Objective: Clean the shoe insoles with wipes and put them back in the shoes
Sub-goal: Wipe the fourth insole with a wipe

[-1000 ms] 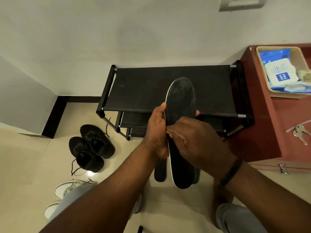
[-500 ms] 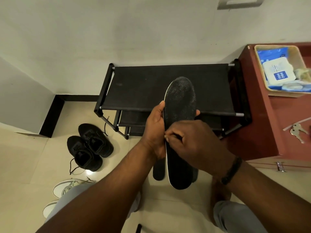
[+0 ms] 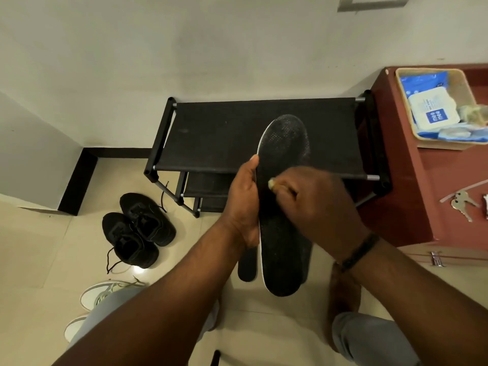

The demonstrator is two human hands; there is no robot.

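Observation:
A long black insole [image 3: 284, 143] with a white edge is held upright in front of me. My left hand [image 3: 244, 204] grips its left edge at the middle. My right hand [image 3: 314, 204] presses a small scrunched wipe [image 3: 272, 184] against the insole's middle, fingers closed on it. Beneath it, a second black insole [image 3: 247, 268] lies on the floor, mostly hidden. A pair of black shoes [image 3: 137, 231] stands on the floor to the left. The wipes pack [image 3: 433, 109] lies in a beige tray [image 3: 460, 83] at the right.
A black shoe rack [image 3: 224, 133] stands against the wall behind the insole. A red-brown cabinet [image 3: 412, 180] at the right carries the tray and keys [image 3: 462, 204]. White shoes [image 3: 103, 294] sit at the lower left beside my knee.
My right hand has slid a little up the insole and the pale wipe now shows at my fingertips. The left hand's grip is unchanged.

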